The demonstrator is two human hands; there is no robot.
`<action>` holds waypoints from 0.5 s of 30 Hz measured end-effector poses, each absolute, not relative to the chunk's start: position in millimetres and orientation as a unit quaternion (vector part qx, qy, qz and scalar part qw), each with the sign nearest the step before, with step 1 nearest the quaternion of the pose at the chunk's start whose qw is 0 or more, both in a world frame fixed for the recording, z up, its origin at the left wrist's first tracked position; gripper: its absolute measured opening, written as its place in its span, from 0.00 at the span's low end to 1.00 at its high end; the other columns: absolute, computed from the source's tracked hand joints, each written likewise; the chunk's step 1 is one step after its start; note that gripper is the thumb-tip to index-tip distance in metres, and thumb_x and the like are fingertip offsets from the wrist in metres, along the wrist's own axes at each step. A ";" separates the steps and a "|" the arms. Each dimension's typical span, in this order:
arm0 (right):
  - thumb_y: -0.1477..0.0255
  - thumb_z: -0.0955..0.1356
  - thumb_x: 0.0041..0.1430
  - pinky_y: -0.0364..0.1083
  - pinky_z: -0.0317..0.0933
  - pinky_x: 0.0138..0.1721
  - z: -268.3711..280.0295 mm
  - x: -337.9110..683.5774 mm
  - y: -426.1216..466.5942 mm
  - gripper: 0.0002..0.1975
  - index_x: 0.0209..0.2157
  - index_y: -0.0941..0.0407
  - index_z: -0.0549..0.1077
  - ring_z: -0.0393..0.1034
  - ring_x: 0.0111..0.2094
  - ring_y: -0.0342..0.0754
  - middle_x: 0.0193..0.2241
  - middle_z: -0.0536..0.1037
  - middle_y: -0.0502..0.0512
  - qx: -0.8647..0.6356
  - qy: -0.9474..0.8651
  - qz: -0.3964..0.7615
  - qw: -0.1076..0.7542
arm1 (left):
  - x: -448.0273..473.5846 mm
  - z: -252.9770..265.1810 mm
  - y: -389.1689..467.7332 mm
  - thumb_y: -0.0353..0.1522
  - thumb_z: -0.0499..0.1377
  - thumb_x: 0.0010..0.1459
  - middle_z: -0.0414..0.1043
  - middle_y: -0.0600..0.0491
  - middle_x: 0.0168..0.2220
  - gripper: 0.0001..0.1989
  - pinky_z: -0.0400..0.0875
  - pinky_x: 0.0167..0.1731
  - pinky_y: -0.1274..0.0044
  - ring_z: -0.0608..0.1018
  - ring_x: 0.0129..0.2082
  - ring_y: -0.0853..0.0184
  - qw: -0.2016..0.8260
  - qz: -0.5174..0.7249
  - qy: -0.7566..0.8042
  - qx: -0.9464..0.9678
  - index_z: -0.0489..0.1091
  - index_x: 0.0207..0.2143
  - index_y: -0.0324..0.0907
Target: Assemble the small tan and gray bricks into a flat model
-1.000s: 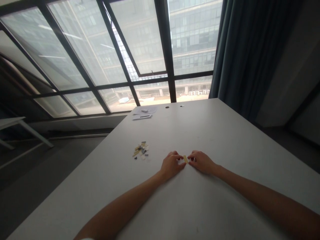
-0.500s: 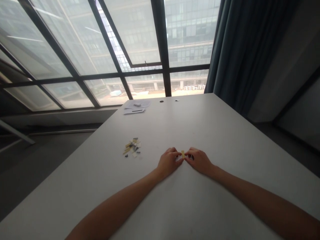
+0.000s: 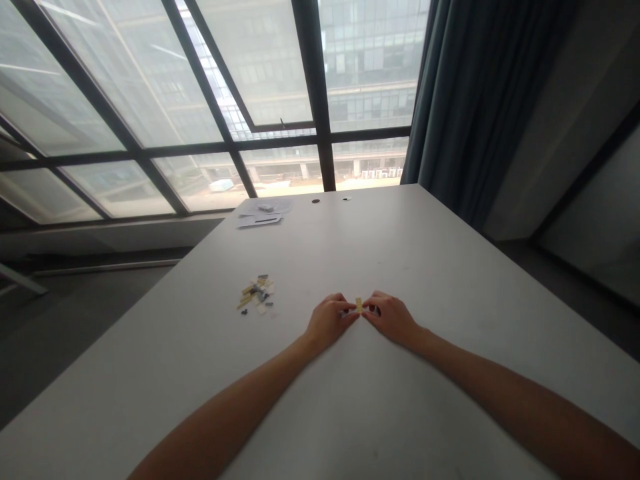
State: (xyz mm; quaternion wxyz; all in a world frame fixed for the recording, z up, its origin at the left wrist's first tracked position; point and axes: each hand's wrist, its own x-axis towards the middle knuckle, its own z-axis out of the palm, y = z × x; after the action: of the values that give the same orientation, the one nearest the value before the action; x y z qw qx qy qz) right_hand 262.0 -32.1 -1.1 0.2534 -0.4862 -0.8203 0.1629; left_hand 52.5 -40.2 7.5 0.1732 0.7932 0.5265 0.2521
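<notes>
A big white table [image 3: 320, 247] holds a messy pile [image 3: 256, 293] of little pieces. To its right, the left hand [image 3: 327, 320] and the right hand [image 3: 393, 317] meet, pinching one tiny yellow block [image 3: 359, 304] — it sits between their fingertips, one hand on each side.

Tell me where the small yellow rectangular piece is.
In the head view, the yellow piece is just right of centre, between the left hand and right hand, right of the loose pile of yellow, grey and white pieces.
</notes>
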 end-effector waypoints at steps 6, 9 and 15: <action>0.66 0.66 0.65 0.41 0.59 0.36 0.8 260.6 -34.2 0.10 0.41 0.52 0.80 0.71 0.34 0.44 0.34 0.76 0.51 -0.481 -0.829 0.146 0.244 | 52.6 6.6 -40.4 0.39 0.62 0.59 0.75 0.52 0.35 0.12 0.68 0.38 0.76 0.75 0.35 0.65 0.176 0.255 0.528 0.791 0.81 0.43 0.50; 0.66 0.66 0.66 0.41 0.60 0.37 1.9 260.1 -35.0 0.11 0.42 0.52 0.80 0.71 0.35 0.44 0.35 0.77 0.51 -0.478 -0.825 0.156 0.257 | 53.0 5.2 -40.0 0.37 0.62 0.59 0.75 0.53 0.35 0.13 0.68 0.37 0.76 0.75 0.34 0.66 0.183 0.250 0.524 0.794 0.81 0.45 0.51; 0.68 0.66 0.65 0.43 0.62 0.39 0.8 255.0 -36.1 0.10 0.41 0.53 0.80 0.72 0.36 0.46 0.38 0.79 0.54 -0.493 -0.806 0.153 0.291 | 54.0 5.8 -42.3 0.36 0.60 0.59 0.75 0.54 0.36 0.15 0.68 0.35 0.78 0.74 0.31 0.69 0.195 0.240 0.517 0.798 0.79 0.48 0.52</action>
State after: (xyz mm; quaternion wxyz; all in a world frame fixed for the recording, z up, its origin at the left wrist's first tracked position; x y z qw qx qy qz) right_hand 255.0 -36.1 0.8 0.2912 -0.4929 -0.8056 0.1526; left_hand 54.0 -42.3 5.8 0.1953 0.7983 0.5169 0.2397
